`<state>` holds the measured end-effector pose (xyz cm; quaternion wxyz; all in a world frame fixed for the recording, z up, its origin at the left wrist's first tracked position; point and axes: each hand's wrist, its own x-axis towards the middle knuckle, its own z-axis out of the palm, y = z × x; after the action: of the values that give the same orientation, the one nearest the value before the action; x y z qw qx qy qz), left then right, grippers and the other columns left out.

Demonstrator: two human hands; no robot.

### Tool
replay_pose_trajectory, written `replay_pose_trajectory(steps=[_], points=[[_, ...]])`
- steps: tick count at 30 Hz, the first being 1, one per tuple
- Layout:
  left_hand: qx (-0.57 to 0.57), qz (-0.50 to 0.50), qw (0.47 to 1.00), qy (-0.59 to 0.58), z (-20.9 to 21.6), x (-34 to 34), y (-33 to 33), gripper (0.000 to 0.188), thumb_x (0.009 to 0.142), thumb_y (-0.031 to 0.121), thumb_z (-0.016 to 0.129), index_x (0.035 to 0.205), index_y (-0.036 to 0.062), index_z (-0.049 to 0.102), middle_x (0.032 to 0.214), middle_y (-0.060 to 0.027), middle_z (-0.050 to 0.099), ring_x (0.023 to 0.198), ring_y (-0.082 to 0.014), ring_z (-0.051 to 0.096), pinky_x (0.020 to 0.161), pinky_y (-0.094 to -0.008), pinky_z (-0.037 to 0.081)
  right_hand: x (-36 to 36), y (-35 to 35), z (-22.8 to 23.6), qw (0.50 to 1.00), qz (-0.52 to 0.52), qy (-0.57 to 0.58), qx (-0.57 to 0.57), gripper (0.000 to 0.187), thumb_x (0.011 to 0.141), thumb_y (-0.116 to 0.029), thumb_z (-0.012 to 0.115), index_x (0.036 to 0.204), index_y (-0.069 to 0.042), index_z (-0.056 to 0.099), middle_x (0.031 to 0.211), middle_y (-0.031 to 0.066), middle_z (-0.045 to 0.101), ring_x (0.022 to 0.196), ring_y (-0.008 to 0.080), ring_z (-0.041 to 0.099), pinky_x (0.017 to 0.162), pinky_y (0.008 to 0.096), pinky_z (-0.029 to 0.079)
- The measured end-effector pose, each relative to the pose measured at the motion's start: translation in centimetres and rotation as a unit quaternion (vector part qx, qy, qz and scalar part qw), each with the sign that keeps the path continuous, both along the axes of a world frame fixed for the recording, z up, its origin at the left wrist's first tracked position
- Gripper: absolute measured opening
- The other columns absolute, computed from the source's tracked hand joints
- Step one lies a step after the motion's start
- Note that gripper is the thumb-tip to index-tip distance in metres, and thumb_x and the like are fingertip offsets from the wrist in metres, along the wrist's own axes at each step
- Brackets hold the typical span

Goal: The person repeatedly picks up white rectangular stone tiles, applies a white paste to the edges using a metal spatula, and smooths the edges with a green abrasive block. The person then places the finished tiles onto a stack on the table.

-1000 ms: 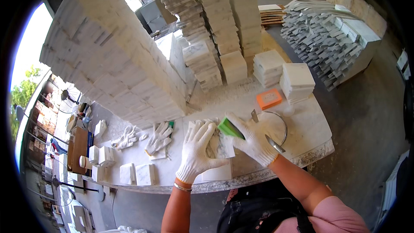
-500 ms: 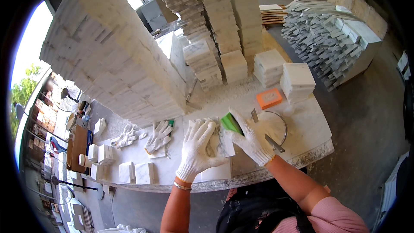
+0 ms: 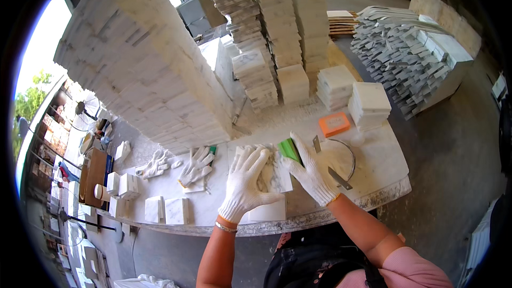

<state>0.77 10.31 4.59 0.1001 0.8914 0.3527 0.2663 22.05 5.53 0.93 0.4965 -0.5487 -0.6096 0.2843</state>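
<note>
My left hand (image 3: 246, 181), in a white knit glove, lies flat with its fingers spread over a grey-veined white marble tile (image 3: 281, 180). Gripped in my gloved right hand (image 3: 314, 176) is a green hand-sized block (image 3: 289, 150), at the tile's far right corner. The block's underside is hidden, so I cannot tell whether it touches the tile. Another pale tile (image 3: 269, 213) lies by the table's near edge, beside my left thumb. Right of my right hand rests a curved metal tool (image 3: 352, 161) with two flat plates.
An orange block (image 3: 334, 123) sits near short tile stacks (image 3: 369, 104). A tall tile stack (image 3: 144, 64) leans at the left, with more columns (image 3: 282, 26) behind. Loose white gloves (image 3: 196, 167) and small tiles (image 3: 177, 212) lie left. A slab pile (image 3: 405, 58) stands beyond the table.
My right hand and the green block have shifted and turned slightly. My left hand stays spread on the tile. The whole view has moved a little.
</note>
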Motion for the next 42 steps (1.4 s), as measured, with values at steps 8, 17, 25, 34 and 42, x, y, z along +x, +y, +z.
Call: replay_pose_trajectory(steps=[8, 17, 25, 34, 42], points=[[0.019, 0.002, 1.0, -0.01, 0.1, 0.2, -0.2, 0.106, 0.049, 0.049, 0.091, 0.137, 0.001, 0.058, 0.139, -0.0155, 0.06, 0.136, -0.0418, 0.048, 0.114, -0.0522, 0.038, -0.3, -6.7, 0.9, 0.988, 0.013, -0.117, 0.102, 0.075, 0.087, -0.018, 0.077, 0.151, 0.0, 0.043, 0.119, 0.021, 0.062, 0.108, 0.039, 0.06, 0.096, 0.0466, 0.049], [0.02, -0.017, 1.0, -0.012, 0.3, 0.3, 0.1, 0.106, 0.049, 0.05, 0.09, 0.138, 0.001, 0.057, 0.137, -0.0163, 0.06, 0.131, -0.0416, 0.05, 0.114, -0.0522, 0.038, 0.8, 2.0, -0.2, 0.98, -0.061, -0.157, 0.109, 0.073, 0.086, -0.022, 0.078, 0.15, -0.005, 0.047, 0.108, 0.0208, 0.064, 0.095, 0.0375, 0.063, 0.085, 0.0461, 0.052], [-0.004, 0.001, 1.0, -0.013, 0.8, 0.3, -0.3, 0.104, 0.051, 0.05, 0.09, 0.139, 0.0032, 0.057, 0.137, -0.0163, 0.06, 0.132, -0.0409, 0.05, 0.115, -0.0534, 0.037, -0.1, -6.6, 2.8, 0.981, 0.049, -0.153, 0.106, 0.075, 0.083, -0.019, 0.08, 0.15, -0.007, 0.048, 0.122, 0.0196, 0.06, 0.108, 0.0394, 0.059, 0.093, 0.0469, 0.049], [0.004, -0.006, 1.0, 0.004, 0.1, 0.3, 0.3, 0.107, 0.05, 0.05, 0.089, 0.141, 0.0046, 0.056, 0.142, -0.0145, 0.059, 0.137, -0.0409, 0.048, 0.116, -0.0527, 0.036, 1.3, 1.6, 0.1, 0.988, -0.017, -0.115, 0.103, 0.077, 0.084, -0.021, 0.079, 0.152, -0.008, 0.047, 0.119, 0.0191, 0.063, 0.105, 0.0389, 0.061, 0.089, 0.0478, 0.051], [0.004, -0.007, 1.0, -0.009, 0.3, 0.0, -0.4, 0.106, 0.05, 0.049, 0.09, 0.14, 0.0042, 0.057, 0.141, -0.014, 0.059, 0.134, -0.041, 0.05, 0.113, -0.0517, 0.038, 0.2, -3.3, 1.2, 0.978, 0.025, -0.145, 0.15, 0.076, 0.085, -0.022, 0.079, 0.152, -0.01, 0.047, 0.119, 0.0203, 0.063, 0.107, 0.038, 0.062, 0.092, 0.0465, 0.05]])
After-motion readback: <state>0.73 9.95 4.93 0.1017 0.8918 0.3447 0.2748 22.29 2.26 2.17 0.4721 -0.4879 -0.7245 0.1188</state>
